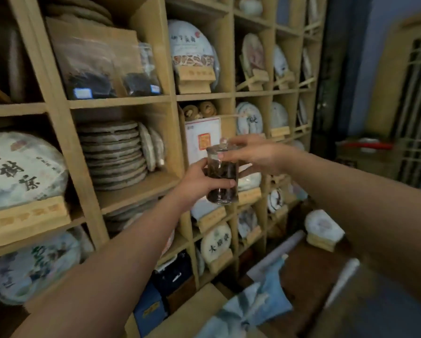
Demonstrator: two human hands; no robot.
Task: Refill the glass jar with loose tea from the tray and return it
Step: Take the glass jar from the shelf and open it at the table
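I have the glass jar [221, 175] held up in the air in front of the wooden shelf unit [141, 101], both arms stretched forward. My left hand [199, 182] grips the jar low on its body: the fingers curl around the far side and the thumb [225, 183] lies across the near face of the glass, closed firmly on it. The left forearm rises from the lower left, wrist roughly level with the jar's middle.

My right hand [255, 156] comes in from the right at the jar's top. Its thumb presses against the upper glass just under the rim, and the other fingers reach over the glass lid [222, 145], lightly curved, touching or just above it; motion blur keeps me from telling which. The right forearm runs diagonally up from the lower right corner.

The jar stands upright and is filled most of the way with dark loose tea [221, 181]; the lid with its small knob sits on top. Behind the jar, the shelf compartments hold wrapped round tea cakes [21, 167] on small wooden stands, a stack of unwrapped cakes [113, 154], and clear bags of dark leaf [92, 76].
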